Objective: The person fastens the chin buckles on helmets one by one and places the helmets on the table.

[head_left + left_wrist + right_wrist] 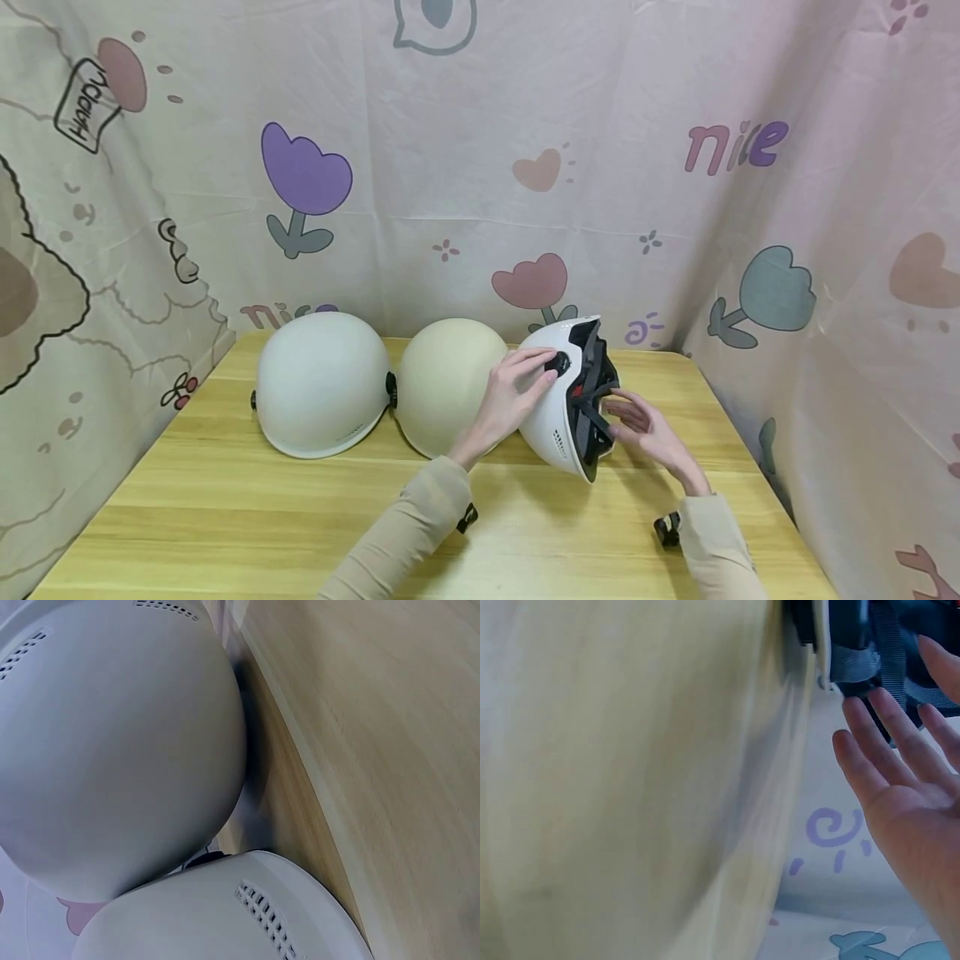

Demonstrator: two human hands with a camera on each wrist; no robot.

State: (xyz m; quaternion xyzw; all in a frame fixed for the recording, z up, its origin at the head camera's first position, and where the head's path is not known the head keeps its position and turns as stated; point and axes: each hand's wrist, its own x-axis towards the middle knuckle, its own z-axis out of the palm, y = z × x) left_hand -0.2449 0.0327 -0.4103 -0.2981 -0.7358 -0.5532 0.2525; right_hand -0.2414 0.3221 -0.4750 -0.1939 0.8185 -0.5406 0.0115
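A white helmet (551, 421) stands tipped on its side at the right of the row, its open underside turned right. Black padding and a black chin strap (588, 406) show inside. My left hand (513, 387) lies on its shell, fingers and thumb about a round black side piece (558, 362). Its rounded shell (127, 742) fills the upper left wrist view, where the hand is not seen. Beside the opening is my right hand (648, 429), fingers loosely spread at the straps (889, 652); whether the fingertips touch them I cannot tell.
Left of the tipped helmet stands a cream helmet (450, 383), close against it. Farther left is another white helmet (322, 383). All are on a wooden table (285, 517), with a patterned cloth (450, 133) hanging behind and at the sides.
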